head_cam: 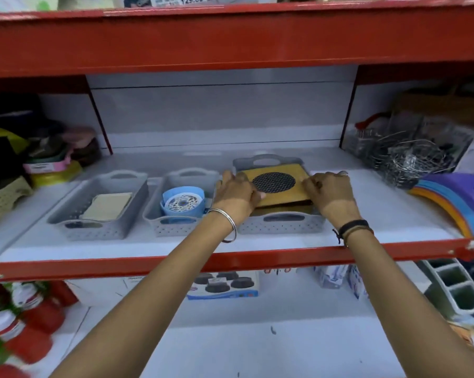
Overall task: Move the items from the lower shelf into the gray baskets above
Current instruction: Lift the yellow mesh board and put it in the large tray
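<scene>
The upper shelf (366, 214) is open at the front between its red front rail (257, 259) and the red beam (230, 42) overhead, and both forearms reach in through this gap. Three gray baskets fill the middle: the left basket (66, 222) and middle basket (154, 214) stand just beside each other, and the right basket (282, 225) touches the middle one. The left hand (236, 192) and right hand (331, 192) sit at either side of the yellow board (279, 186) lying across the right basket. Bare shelf lies right of that basket, up to the wire racks (410, 156) and coloured mats (454, 203). At the left, stacked plastic containers (50, 165) crowd the end.
</scene>
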